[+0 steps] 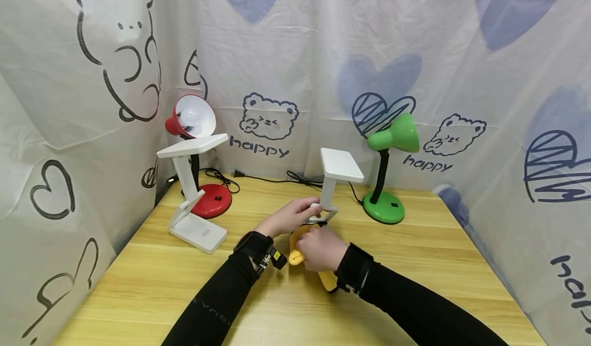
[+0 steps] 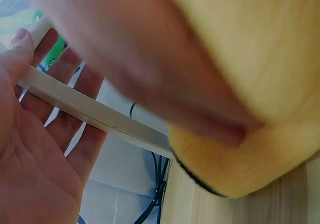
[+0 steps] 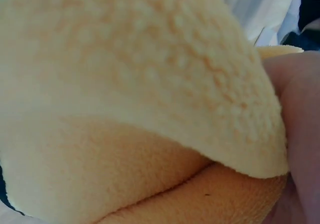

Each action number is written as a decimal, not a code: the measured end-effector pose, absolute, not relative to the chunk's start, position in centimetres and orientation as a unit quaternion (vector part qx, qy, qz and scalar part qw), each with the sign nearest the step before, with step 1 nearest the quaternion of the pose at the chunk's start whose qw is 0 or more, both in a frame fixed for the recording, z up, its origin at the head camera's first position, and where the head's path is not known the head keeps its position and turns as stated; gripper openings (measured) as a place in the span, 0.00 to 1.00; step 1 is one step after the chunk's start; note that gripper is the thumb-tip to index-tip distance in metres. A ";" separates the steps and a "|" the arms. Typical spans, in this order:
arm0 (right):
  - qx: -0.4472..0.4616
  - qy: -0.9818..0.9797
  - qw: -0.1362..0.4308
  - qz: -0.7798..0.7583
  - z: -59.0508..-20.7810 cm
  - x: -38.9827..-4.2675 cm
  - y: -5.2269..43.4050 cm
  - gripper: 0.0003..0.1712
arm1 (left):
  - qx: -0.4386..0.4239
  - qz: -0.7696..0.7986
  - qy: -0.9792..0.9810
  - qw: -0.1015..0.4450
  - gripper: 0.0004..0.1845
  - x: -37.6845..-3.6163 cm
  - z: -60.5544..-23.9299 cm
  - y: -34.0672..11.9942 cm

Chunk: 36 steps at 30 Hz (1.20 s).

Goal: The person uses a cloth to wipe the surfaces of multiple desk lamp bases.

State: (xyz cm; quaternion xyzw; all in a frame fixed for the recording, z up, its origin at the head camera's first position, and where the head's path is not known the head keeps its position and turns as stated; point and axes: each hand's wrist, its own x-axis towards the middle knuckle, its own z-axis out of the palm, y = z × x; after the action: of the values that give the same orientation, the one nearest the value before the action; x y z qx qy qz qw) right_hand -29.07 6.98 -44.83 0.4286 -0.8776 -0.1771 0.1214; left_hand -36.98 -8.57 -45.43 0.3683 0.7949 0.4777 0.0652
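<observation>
My left hand (image 1: 288, 216) has its fingers (image 2: 75, 91) curled round the flat white bar at the foot of the small white folding lamp (image 1: 333, 181), thumb on top, holding it steady. My right hand (image 1: 320, 248) is bunched on a fluffy yellow cloth (image 1: 326, 278), fingers closed into the pile, and presses it against the lamp's base just beside my left hand. The right wrist view shows nothing but the cloth folded over itself.

I judge the wiping is at the base of this lamp only. Its head and stem stand above my hands, and I cannot tell from here whether they have been cleaned. The cloth hides most of the base.

Left of this lamp stands a second white folding lamp (image 1: 191, 192), larger and opened out. Just behind that is a red lamp (image 1: 196, 146) with its bulb showing. Right of the lamp I hold, and near it, is a green lamp (image 1: 388, 171). None of the three is touched by the cloth. Black cords (image 1: 295, 177) trail behind it along the back of the wooden bench (image 1: 138, 279), under a white printed curtain (image 1: 295, 69).
</observation>
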 end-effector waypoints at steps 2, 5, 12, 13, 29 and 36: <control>0.426 -0.874 0.148 -0.179 -45.1 -29.7 6.8 0.18 | 0.368 0.479 0.794 0.064 0.18 -37.0 -45.4 -8.6; 0.422 -0.863 0.196 -0.196 -45.5 -30.3 6.6 0.20 | 0.367 0.480 0.794 0.062 0.17 -36.9 -45.4 -8.5; 0.402 -0.851 0.238 -0.239 -46.3 -30.7 6.3 0.16 | 0.363 0.486 0.792 0.068 0.15 -36.7 -45.1 -8.4; 0.400 -0.852 0.239 -0.239 -46.3 -30.8 6.2 0.15 | 0.362 0.485 0.793 0.069 0.15 -36.7 -45.1 -8.5; 0.428 -0.876 0.145 -0.167 -45.0 -29.4 7.0 0.14 | 0.360 0.480 0.796 0.080 0.18 -36.8 -44.9 -8.5; 0.457 -0.875 0.067 -0.141 -44.6 -26.9 8.1 0.08 | 0.359 0.478 0.797 0.084 0.19 -36.9 -45.0 -8.6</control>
State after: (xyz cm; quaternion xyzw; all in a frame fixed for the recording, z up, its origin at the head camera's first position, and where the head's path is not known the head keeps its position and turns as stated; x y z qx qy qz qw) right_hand -26.92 8.07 -44.64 0.4575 -0.8754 -0.1415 0.0667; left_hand -36.90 -8.62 -44.96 0.3589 0.7975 0.4778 0.0836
